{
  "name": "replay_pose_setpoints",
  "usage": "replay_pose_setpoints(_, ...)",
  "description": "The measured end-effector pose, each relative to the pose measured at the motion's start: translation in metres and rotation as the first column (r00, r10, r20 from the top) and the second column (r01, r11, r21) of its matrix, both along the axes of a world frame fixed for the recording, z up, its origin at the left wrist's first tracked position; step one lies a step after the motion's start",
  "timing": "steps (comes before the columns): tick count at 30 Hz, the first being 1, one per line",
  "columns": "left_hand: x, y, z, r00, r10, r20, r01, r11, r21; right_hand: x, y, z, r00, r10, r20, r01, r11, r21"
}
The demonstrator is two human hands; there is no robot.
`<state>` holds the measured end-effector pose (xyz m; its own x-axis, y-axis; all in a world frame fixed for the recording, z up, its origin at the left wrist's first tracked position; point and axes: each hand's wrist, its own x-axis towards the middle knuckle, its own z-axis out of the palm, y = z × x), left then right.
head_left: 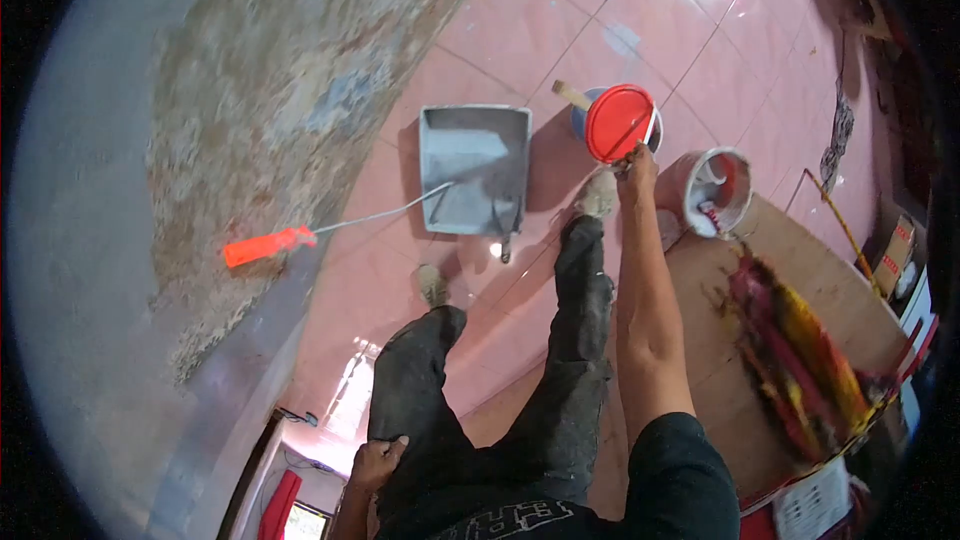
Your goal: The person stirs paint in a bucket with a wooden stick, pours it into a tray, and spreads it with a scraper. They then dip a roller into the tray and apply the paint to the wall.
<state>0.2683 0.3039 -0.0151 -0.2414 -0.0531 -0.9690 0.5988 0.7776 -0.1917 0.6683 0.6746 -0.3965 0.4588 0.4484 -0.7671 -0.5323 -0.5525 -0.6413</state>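
Observation:
My right hand point(638, 162) reaches forward and grips the near edge of a round red lid point(616, 125). The lid is tilted over a bucket point(657, 138), hiding much of it. A brush with a wooden handle point(570, 94) sticks out at the bucket's left side. My left hand point(376, 462) rests against my left thigh, holding nothing that I can see; its fingers are partly hidden. Left of the bucket stands a grey paint tray point(427, 140). A paint roller with an orange handle point(268, 246) leans in it, its metal rod reaching into the tray.
A white bucket point(690, 190) with things inside stands right of my right foot. Beyond it lies brown board point(690, 290) with a red, yellow and black stained cloth-like thing point(800, 340). A bare, patchy wall point(270, 110) rises on the left. Pink tiles point(520, 10) cover the floor.

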Motion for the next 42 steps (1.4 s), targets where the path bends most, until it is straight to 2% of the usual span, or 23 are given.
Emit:
replay_pose_setpoints(2,-0.038,-0.042,0.005,1.0,0.0,-0.02,0.001,0.999,0.035,-0.009,-0.026,-0.011,0.998,0.021,-0.062,-0.016,0.998,0.066)
replay_pose_setpoints(4,-0.06,-0.061,0.007,0.984,0.178,-0.004,-0.177,0.98,0.094,-0.032,-0.049,-0.01,0.993,-0.043,-0.108,0.05,0.997,0.057)
replay_pose_setpoints(6,-0.076,-0.079,0.001,0.985,0.172,0.0,-0.172,0.985,0.03,-0.048,-0.082,-0.016,0.985,-0.12,-0.127,0.131,0.988,0.079)
replay_pose_setpoints(8,-0.081,-0.08,-0.001,0.994,0.096,0.049,-0.096,0.995,0.003,-0.06,-0.1,-0.012,0.99,-0.085,-0.113,0.093,0.993,0.069)
replay_pose_setpoints(10,-0.088,-0.089,-0.009,0.989,0.142,0.049,-0.138,0.987,-0.081,-0.071,-0.122,-0.006,0.979,-0.116,-0.167,0.129,0.989,0.069)
replay_pose_setpoints(12,-0.092,-0.077,-0.011,0.94,0.342,-0.014,-0.338,0.92,-0.201,-0.075,-0.144,0.001,0.981,-0.09,-0.169,0.102,0.993,0.062)
replay_pose_setpoints(14,-0.094,-0.069,-0.027,0.938,0.346,-0.003,-0.34,0.922,-0.183,-0.073,-0.15,0.001,0.981,-0.065,-0.182,0.084,0.992,0.095)
replay_pose_setpoints(16,-0.094,-0.052,-0.047,0.914,0.406,0.02,-0.403,0.91,-0.099,-0.065,-0.163,-0.004,0.999,-0.05,-0.021,0.052,0.996,0.078)
replay_pose_setpoints(17,-0.094,-0.04,-0.062,0.935,0.334,0.118,-0.339,0.94,0.028,-0.052,-0.174,-0.016,0.999,0.011,0.054,-0.015,0.996,0.09)
replay_pose_setpoints(18,-0.094,-0.038,-0.078,0.894,0.433,0.116,-0.444,0.89,0.1,-0.044,-0.179,-0.018,0.998,0.004,0.057,-0.009,0.996,0.091)
replay_pose_setpoints(21,-0.081,0.01,-0.109,0.936,0.33,0.121,-0.351,0.896,0.271,-0.019,-0.195,-0.033,0.919,0.244,0.31,-0.225,0.97,-0.097)
replay_pose_setpoints(25,-0.086,0.021,-0.147,0.943,0.316,0.103,-0.316,0.753,0.577,0.024,-0.231,-0.07,0.927,0.214,0.307,-0.141,0.96,-0.241)
replay_pose_setpoints(27,-0.103,0.012,-0.168,0.921,0.389,-0.032,-0.244,0.638,0.73,0.045,-0.255,-0.098,0.664,0.651,0.369,-0.457,0.743,-0.488)
replay_pose_setpoints(28,-0.12,-0.004,-0.183,0.885,0.453,-0.111,-0.2,0.583,0.787,0.052,-0.268,-0.119,0.66,0.655,0.369,-0.467,0.741,-0.482)
replay_pose_setpoints(29,-0.136,-0.02,-0.196,0.849,0.511,-0.132,-0.161,0.488,0.858,0.059,-0.281,-0.142,0.302,0.766,0.568,-0.613,0.612,-0.499)
replay_pose_setpoints(30,-0.153,-0.037,-0.208,0.813,0.563,-0.147,-0.105,0.391,0.914,0.06,-0.283,-0.161,-0.099,0.711,0.696,-0.698,0.449,-0.558)
replay_pose_setpoints(31,-0.161,-0.042,-0.213,0.736,0.656,-0.17,-0.121,0.374,0.919,0.05,-0.272,-0.158,-0.184,0.8,0.571,-0.661,0.329,-0.674)
replay_pose_setpoints(36,-0.216,-0.1,-0.241,0.354,0.934,-0.052,-0.227,0.14,0.964,0.029,-0.248,-0.191,-0.35,0.519,0.78,-0.785,0.292,-0.547)
replay_pose_setpoints(38,-0.246,-0.15,-0.259,0.406,0.905,0.126,-0.261,-0.017,0.965,0.026,-0.242,-0.181,-0.113,0.814,0.57,-0.788,0.276,-0.55)
replay_pose_setpoints(39,-0.241,-0.147,-0.27,0.338,0.936,0.103,-0.229,-0.025,0.973,0.026,-0.243,-0.186,0.0,0.857,0.515,-0.76,0.335,-0.558)
replay_pose_setpoints(40,-0.238,-0.135,-0.283,0.268,0.96,0.085,-0.195,-0.032,0.98,0.027,-0.244,-0.188,-0.198,0.74,0.643,-0.787,0.271,-0.555)
replay_pose_setpoints(41,-0.24,-0.13,-0.297,0.203,0.976,0.075,-0.192,-0.036,0.981,0.03,-0.242,-0.187,-0.169,0.675,0.718,-0.835,0.29,-0.468)
replay_pose_setpoints(42,-0.251,-0.148,-0.315,0.223,0.97,0.099,-0.197,-0.054,0.979,0.032,-0.244,-0.191,-0.16,0.651,0.742,-0.849,0.293,-0.44)
